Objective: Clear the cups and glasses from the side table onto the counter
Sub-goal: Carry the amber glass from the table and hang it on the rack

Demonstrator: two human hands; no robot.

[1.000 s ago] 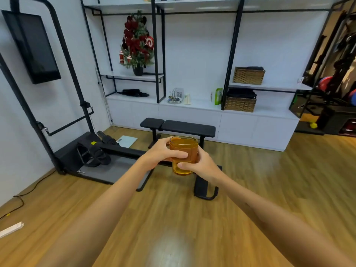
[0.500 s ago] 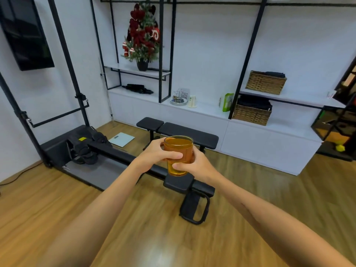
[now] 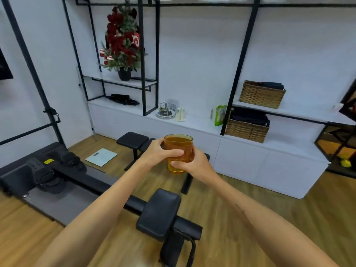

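An amber glass cup (image 3: 179,146) is held upright in front of me at chest height, above the floor. My left hand (image 3: 158,154) grips its left side, fingers curled across the front. My right hand (image 3: 192,163) grips its right side and lower part. Beyond the cup runs a long white counter (image 3: 200,124) along the far wall. The side table is out of view.
A black rowing machine (image 3: 57,178) with its seat (image 3: 159,214) lies across the wooden floor below my arms. A black bench (image 3: 133,139) stands before the counter. On the counter are a plate with small items (image 3: 166,112), a green packet (image 3: 219,114) and a wicker basket (image 3: 246,129).
I have walked closer to the white counter. The rowing machine and bench have slid nearer and lower in view. Both hands keep the same grip on the cup.
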